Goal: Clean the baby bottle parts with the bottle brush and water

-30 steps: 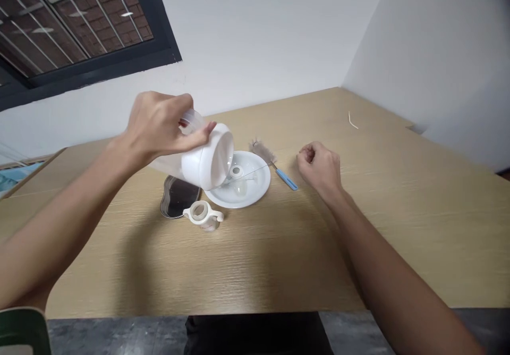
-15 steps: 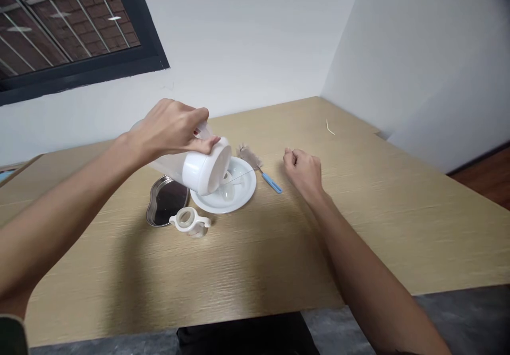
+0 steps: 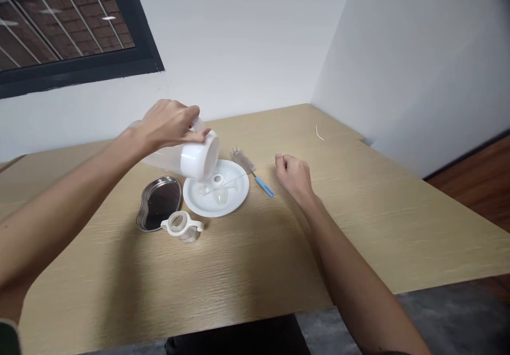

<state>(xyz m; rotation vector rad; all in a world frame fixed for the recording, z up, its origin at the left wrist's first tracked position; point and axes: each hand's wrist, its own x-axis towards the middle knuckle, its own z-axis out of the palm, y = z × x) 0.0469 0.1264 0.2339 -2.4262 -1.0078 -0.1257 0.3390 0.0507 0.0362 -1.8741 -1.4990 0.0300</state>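
My left hand (image 3: 172, 124) is closed round the handle of a clear plastic pitcher (image 3: 163, 159) with a white lid. The pitcher is tipped, its lid end hanging over the far left part of a white plate (image 3: 238, 204). In the plate lie a white ring (image 3: 217, 180), a clear bottle nipple (image 3: 221, 196) and small pale pieces. I cannot make out whether liquid is flowing. My right hand (image 3: 294, 173) rests as a fist on the table, right of a bottle brush (image 3: 263, 186) with a blue handle. Nothing shows in its fingers.
A kidney-shaped metal tray (image 3: 162, 204) stands left of the plate. In front of it is an open baby bottle (image 3: 184, 225) with two white handles. A thin, bent white piece (image 3: 319, 133) lies farther back on the wooden table (image 3: 247, 259). A wall and window are behind.
My left hand has drawn the pitcher up and a little left, away from the plate. More of the plate and the white ring now shows. My right fist stays put; the view has shifted slightly.
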